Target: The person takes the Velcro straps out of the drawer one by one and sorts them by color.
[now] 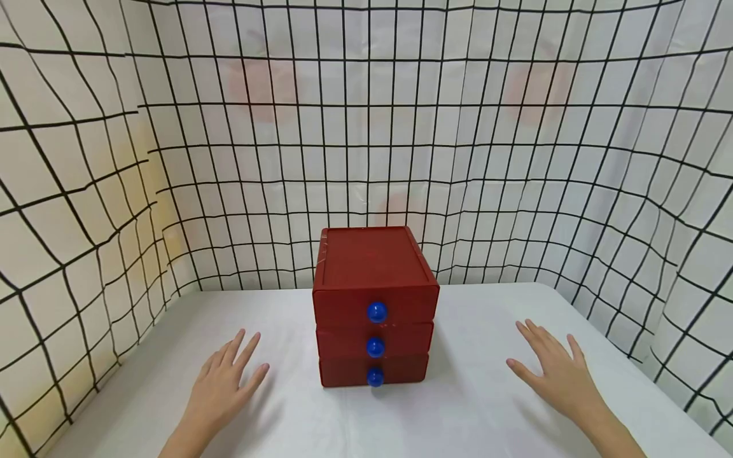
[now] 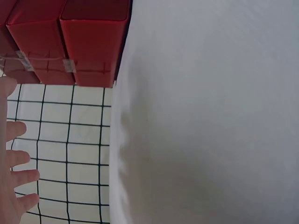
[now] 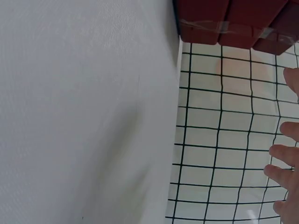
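Observation:
A dark red box of three stacked drawers [image 1: 375, 261] stands on the white table, each drawer front bearing a round blue knob [image 1: 376, 312]. All three drawers look closed. To the left of the box, my left hand [image 1: 220, 385] hovers above the table with its fingers spread, touching nothing. My right hand [image 1: 555, 375] is held likewise on the right side, fingers apart and holding nothing. In the left wrist view, the side of the red drawer box [image 2: 93, 46] shows strips of clear tape. The right wrist view shows its other side [image 3: 201, 23], also taped.
A white tabletop [image 1: 487, 420] lies under the box and both hands. White walls with a black grid net [image 1: 401, 146] enclose the table at the back and on both sides. Faint reddish patches [image 1: 263, 89] show on the back wall.

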The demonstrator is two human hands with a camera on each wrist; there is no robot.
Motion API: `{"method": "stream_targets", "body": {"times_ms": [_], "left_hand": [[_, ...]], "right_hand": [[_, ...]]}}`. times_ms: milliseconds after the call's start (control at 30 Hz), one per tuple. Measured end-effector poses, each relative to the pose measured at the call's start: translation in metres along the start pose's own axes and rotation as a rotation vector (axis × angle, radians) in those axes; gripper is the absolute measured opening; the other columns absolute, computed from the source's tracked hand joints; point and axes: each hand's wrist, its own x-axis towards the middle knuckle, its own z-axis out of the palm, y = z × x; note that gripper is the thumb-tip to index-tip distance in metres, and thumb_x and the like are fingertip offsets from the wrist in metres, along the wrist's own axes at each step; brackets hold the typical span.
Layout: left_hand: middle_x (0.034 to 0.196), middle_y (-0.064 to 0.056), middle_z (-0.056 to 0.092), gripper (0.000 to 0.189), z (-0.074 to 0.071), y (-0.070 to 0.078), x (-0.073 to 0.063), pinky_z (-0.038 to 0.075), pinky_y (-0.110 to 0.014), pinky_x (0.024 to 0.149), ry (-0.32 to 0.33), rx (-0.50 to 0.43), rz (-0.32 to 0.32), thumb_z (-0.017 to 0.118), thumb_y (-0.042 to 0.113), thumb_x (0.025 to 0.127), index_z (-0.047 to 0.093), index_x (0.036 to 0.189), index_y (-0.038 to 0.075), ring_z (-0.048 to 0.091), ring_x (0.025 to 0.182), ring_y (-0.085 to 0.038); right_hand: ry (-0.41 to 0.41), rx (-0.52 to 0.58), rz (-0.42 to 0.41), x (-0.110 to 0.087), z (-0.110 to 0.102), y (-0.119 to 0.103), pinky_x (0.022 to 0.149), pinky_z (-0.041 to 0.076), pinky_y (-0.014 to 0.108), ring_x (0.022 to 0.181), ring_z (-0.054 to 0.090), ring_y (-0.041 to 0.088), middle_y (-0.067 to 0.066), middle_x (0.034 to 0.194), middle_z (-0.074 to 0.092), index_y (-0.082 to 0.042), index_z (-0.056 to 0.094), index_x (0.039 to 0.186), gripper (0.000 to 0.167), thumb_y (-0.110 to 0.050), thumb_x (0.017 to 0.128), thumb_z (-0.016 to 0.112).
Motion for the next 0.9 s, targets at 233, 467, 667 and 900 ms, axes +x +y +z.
{"method": "stream_targets", "body": {"times_ms": [233, 467, 667, 900], "left_hand": [[0.141, -0.018, 0.037, 0.054, 0.001, 0.004, 0.003, 0.032, -0.055, 0.097, 0.022, -0.038, 0.018, 0.048, 0.041, 0.090, 0.041, 0.136, 0.014, 0.042, 0.120, -0.040], [0.139, -0.019, 0.040, 0.053, 0.006, 0.008, 0.005, 0.035, -0.054, 0.095, 0.036, -0.083, 0.044, 0.050, 0.037, 0.090, 0.041, 0.136, 0.012, 0.045, 0.118, -0.040], [0.139, -0.017, 0.041, 0.054, 0.007, 0.011, 0.006, 0.035, -0.052, 0.095, 0.047, -0.109, 0.052, 0.048, 0.036, 0.091, 0.038, 0.138, 0.012, 0.047, 0.118, -0.039], [0.140, -0.016, 0.040, 0.052, 0.007, 0.015, 0.009, 0.035, -0.053, 0.095, 0.043, -0.180, 0.056, 0.046, 0.035, 0.093, 0.036, 0.139, 0.013, 0.045, 0.120, -0.037]], "right_hand": [[0.065, 0.025, -0.056, 0.000, 0.001, -0.008, 0.110, -0.006, 0.052, 0.121, 0.039, 0.036, 0.017, 0.137, 0.042, -0.015, 0.034, 0.140, 0.067, -0.042, 0.083, 0.059], [0.113, 0.034, -0.111, -0.001, 0.002, -0.016, 0.113, -0.004, 0.044, 0.132, 0.030, 0.014, 0.014, 0.137, 0.044, -0.016, 0.036, 0.139, 0.066, -0.038, 0.083, 0.061], [0.153, 0.042, -0.156, 0.002, 0.003, -0.021, 0.113, -0.001, 0.041, 0.134, 0.022, -0.002, 0.009, 0.137, 0.044, -0.017, 0.037, 0.139, 0.066, -0.035, 0.081, 0.063], [0.190, 0.067, -0.187, 0.005, 0.003, -0.030, 0.113, 0.002, 0.041, 0.131, 0.010, -0.017, 0.007, 0.137, 0.045, -0.018, 0.037, 0.139, 0.068, -0.032, 0.079, 0.066]]}}
